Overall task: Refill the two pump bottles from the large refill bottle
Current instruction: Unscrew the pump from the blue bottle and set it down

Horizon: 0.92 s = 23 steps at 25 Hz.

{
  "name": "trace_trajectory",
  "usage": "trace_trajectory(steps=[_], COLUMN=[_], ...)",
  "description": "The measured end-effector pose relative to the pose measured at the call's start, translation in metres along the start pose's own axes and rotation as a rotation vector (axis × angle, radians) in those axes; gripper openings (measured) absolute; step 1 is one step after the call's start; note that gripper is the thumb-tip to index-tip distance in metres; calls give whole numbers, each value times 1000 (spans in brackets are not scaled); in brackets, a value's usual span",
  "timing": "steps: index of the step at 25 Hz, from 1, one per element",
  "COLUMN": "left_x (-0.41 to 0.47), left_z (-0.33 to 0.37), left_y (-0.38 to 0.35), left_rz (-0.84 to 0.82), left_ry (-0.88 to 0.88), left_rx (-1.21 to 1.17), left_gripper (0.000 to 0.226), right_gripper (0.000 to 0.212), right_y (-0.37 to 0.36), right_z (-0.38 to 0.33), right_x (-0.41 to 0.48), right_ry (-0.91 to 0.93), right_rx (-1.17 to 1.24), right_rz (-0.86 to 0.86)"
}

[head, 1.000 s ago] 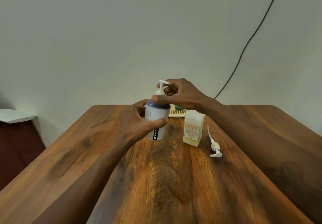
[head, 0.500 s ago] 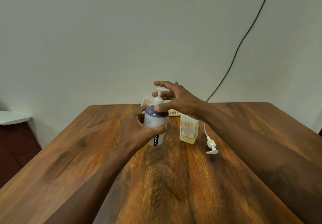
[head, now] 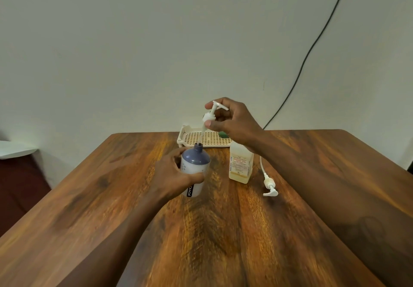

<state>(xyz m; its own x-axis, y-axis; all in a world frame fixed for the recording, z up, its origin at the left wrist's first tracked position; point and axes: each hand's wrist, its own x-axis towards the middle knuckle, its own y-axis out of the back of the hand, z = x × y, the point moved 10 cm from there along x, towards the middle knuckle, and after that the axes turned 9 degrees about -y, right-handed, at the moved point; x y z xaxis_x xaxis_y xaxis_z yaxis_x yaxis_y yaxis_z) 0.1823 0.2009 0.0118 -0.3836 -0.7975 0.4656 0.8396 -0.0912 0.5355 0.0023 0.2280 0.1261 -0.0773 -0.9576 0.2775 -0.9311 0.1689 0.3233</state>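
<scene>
**Pump head lifted clear of the blue-topped bottle**

The left hand (head: 172, 175) is wrapped around the round bottle (head: 194, 164), which stands on the wooden table (head: 223, 231). The bottle has a dark blue shoulder and neck and a white body; a black vertical strip near its base reads "JOYC", with the rest covered by the thumb. Small blue dots mark the white part.

Directly above it, the right hand (head: 232, 122) pinches the collar of a white pump head (head: 211, 113) between thumb and fingers. The pump is raised off the neck, and its thin dip tube slants down into the bottle's open mouth.

Just to the right of the round bottle stands a square, pale yellowish bottle (head: 241, 166) with no cap visible, its top partly hidden behind the right wrist. Its label carries red lettering too small to read with certainty. Beside it, further right, a second white pump (head: 269, 187) lies flat on the table, its tube pointing away.

At the far edge of the table sits a cream perforated tray (head: 201, 139) with a green object (head: 222, 134) in it. A black cable (head: 308, 52) runs down the wall.
</scene>
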Motion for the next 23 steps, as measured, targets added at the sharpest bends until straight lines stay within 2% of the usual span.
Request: trace_trajectory(steps=[4, 7, 11, 16, 20, 23], left_x=[-9, -16, -22, -17, -18, -18], left_z=[-44, -68, -72, -57, -47, -44], left_y=[10, 20, 30, 28, 25, 21], left_rz=[91, 187, 296, 307, 307, 300], left_ry=[171, 215, 217, 167, 142, 147], left_rx=[0, -8, 17, 23, 66, 67], left_gripper=[79, 98, 93, 94, 93, 92], right_gripper=[40, 40, 34, 24, 35, 32], right_y=[39, 41, -10, -62, -83, -91], right_z=[-8, -4, 26, 76, 100, 102], right_x=[-1, -6, -17, -36, -47, -55], right_ry=[115, 171, 251, 314, 302, 325], right_rx=[91, -31, -308, -586, -827, -917], right_rz=[233, 254, 41, -215, -336, -392])
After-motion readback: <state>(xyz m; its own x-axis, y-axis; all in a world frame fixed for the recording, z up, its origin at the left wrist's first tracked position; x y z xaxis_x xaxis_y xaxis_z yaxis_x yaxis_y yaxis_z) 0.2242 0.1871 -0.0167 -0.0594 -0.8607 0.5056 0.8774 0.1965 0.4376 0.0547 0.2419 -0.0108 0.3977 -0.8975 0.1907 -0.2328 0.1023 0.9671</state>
